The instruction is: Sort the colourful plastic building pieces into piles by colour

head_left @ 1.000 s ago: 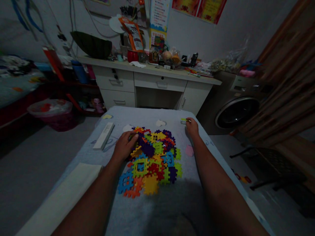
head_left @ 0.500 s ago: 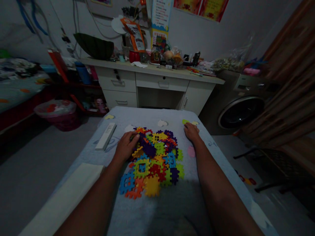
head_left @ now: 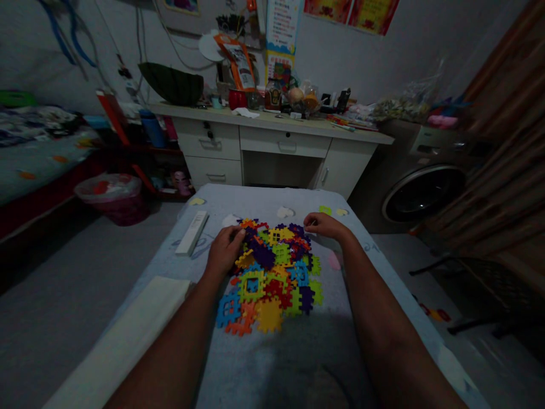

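A heap of flat plastic interlocking building pieces (head_left: 269, 315) in yellow, purple, lime, blue, orange and red lies on the cloth-covered table. My left hand (head_left: 225, 250) is at the heap's upper left edge, thumb and fingers closed together; what they hold, if anything, is hidden. My right hand (head_left: 327, 225) hovers at the upper right edge, beside the purple pieces. Its fingers are bent, with a small gap between them and nothing visible inside. Beyond it, a single lime piece (head_left: 325, 210) lies apart from the heap.
On the table's left are a narrow white box (head_left: 192, 233) and a larger long white object (head_left: 140, 318), partly behind my left forearm. A cluttered desk (head_left: 215, 150) stands past the far edge, with a washing machine (head_left: 426, 193) to its right. A lined bin (head_left: 123, 207) sits left.
My right hand has come away from the lime piece and moved left to the heap, leaving that piece on the cloth. The left hand stays at the heap; the view has shifted slightly.
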The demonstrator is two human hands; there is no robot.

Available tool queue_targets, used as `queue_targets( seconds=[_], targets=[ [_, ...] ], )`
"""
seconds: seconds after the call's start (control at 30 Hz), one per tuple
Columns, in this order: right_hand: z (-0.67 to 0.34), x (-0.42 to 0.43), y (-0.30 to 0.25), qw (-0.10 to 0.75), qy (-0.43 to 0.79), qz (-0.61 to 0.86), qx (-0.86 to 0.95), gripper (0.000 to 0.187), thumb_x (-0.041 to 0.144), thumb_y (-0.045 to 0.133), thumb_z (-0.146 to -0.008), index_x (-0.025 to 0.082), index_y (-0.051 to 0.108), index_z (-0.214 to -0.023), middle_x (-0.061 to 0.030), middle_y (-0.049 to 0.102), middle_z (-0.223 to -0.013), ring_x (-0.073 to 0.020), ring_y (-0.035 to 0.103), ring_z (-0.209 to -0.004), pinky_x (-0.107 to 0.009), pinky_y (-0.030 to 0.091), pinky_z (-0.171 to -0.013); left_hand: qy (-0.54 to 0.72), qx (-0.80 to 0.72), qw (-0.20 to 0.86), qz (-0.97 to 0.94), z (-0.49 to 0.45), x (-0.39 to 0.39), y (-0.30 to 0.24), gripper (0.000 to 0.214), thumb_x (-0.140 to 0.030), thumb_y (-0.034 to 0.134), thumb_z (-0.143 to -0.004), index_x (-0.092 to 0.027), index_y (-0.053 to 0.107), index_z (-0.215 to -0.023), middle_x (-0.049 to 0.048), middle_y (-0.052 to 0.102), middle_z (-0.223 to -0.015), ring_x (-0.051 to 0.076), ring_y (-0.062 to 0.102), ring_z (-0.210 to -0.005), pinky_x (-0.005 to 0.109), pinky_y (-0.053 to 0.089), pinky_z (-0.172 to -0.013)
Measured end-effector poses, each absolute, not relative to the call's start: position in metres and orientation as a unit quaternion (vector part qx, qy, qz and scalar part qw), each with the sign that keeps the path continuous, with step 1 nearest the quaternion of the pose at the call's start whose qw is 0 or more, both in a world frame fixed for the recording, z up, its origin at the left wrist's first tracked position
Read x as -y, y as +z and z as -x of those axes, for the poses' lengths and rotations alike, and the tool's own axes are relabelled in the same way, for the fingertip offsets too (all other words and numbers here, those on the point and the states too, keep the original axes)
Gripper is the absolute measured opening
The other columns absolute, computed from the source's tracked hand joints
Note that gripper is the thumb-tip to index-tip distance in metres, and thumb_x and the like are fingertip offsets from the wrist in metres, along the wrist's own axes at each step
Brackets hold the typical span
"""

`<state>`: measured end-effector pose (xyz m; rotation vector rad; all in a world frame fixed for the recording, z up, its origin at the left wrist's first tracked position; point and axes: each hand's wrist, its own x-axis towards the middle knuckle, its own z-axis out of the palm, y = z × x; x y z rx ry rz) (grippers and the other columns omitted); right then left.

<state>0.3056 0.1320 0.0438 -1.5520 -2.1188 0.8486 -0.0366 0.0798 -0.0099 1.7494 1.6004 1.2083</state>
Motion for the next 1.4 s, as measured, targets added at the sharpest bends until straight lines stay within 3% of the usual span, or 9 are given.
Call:
queue_targets(
  seconds=[0.2, 0.47, 0.67, 0.97, 1.07, 1.27, 1.4],
  targets=[
    [-0.287, -0.126, 0.044, 0.159, 0.264, 0.553, 0.774, 0.027, 0.021, 0.079, -0.067, 0.019, 0.072, -0.093, -0.0044, 0.068, -0.099, -0.0160, 0.060, -0.080, -0.027, 0.047, -0.074, 0.436, -0.588, 0.242, -0.637, 0.035, -0.079, -0.007, 0.041, -0.057, 0.049, -0.088, -0.023, 0.068, -0.101, 0.0058, 0.069, -0.110, 0.025, 0.063, -0.104, 0.039, 0.048, -0.093],
    [-0.279, -0.126, 0.041, 0.168, 0.250, 0.550, 0.779, 0.011, 0.020, 0.072, -0.074, 0.020, 0.075, -0.084, -0.0032, 0.070, -0.090, -0.0170, 0.061, -0.080, -0.027, 0.045, -0.075, 0.424, -0.591, 0.236, -0.644, 0.034, -0.078, -0.003, 0.042, -0.058, 0.048, -0.087, -0.022, 0.068, -0.097, 0.0062, 0.069, -0.108, 0.025, 0.062, -0.103, 0.038, 0.047, -0.091],
    [-0.279, -0.133, 0.033, 0.267, 0.161, 0.583, 0.750, 0.016, 0.023, 0.059, -0.082, 0.017, 0.074, -0.081, -0.0054, 0.070, -0.087, -0.0185, 0.061, -0.084, -0.029, 0.044, -0.080, 0.422, -0.584, 0.234, -0.653, 0.033, -0.077, 0.000, 0.041, -0.056, 0.048, -0.086, -0.022, 0.067, -0.096, 0.0068, 0.068, -0.104, 0.025, 0.062, -0.100, 0.039, 0.048, -0.091],
    [-0.245, -0.179, 0.017, 0.420, 0.308, 0.653, 0.550, 0.017, 0.027, 0.059, -0.080, 0.018, 0.062, -0.093, 0.0033, 0.058, -0.060, -0.0119, 0.053, -0.051, -0.023, 0.043, -0.052, 0.422, -0.582, 0.235, -0.654, 0.034, -0.075, 0.002, 0.039, -0.053, 0.048, -0.086, -0.021, 0.067, -0.097, 0.0070, 0.068, -0.102, 0.025, 0.063, -0.097, 0.040, 0.049, -0.088],
    [-0.234, -0.195, 0.011, 0.413, 0.302, 0.680, 0.526, 0.018, 0.022, 0.059, -0.079, 0.018, 0.059, -0.096, 0.0052, 0.056, -0.057, -0.0104, 0.052, -0.048, -0.020, 0.041, -0.049, 0.420, -0.584, 0.230, -0.655, 0.033, -0.074, 0.003, 0.039, -0.053, 0.047, -0.086, -0.021, 0.067, -0.098, 0.0073, 0.067, -0.102, 0.025, 0.063, -0.098, 0.040, 0.049, -0.088],
    [-0.239, -0.197, 0.005, 0.370, 0.241, 0.685, 0.579, 0.007, 0.012, 0.056, -0.071, 0.018, 0.060, -0.072, 0.0023, 0.060, -0.062, -0.0107, 0.055, -0.060, -0.021, 0.044, -0.060, 0.421, -0.580, 0.230, -0.659, 0.034, -0.076, 0.000, 0.039, -0.053, 0.047, -0.087, -0.021, 0.067, -0.100, 0.0077, 0.067, -0.104, 0.025, 0.063, -0.100, 0.039, 0.050, -0.089],
    [-0.251, -0.176, 0.012, 0.339, 0.221, 0.674, 0.618, 0.012, 0.012, 0.057, -0.071, 0.017, 0.065, -0.077, -0.0008, 0.067, -0.076, -0.0134, 0.059, -0.072, -0.025, 0.047, -0.071, 0.415, -0.581, 0.232, -0.661, 0.035, -0.077, -0.002, 0.039, -0.052, 0.049, -0.086, -0.020, 0.067, -0.100, 0.0079, 0.067, -0.104, 0.026, 0.063, -0.099, 0.041, 0.049, -0.089]
  ],
)
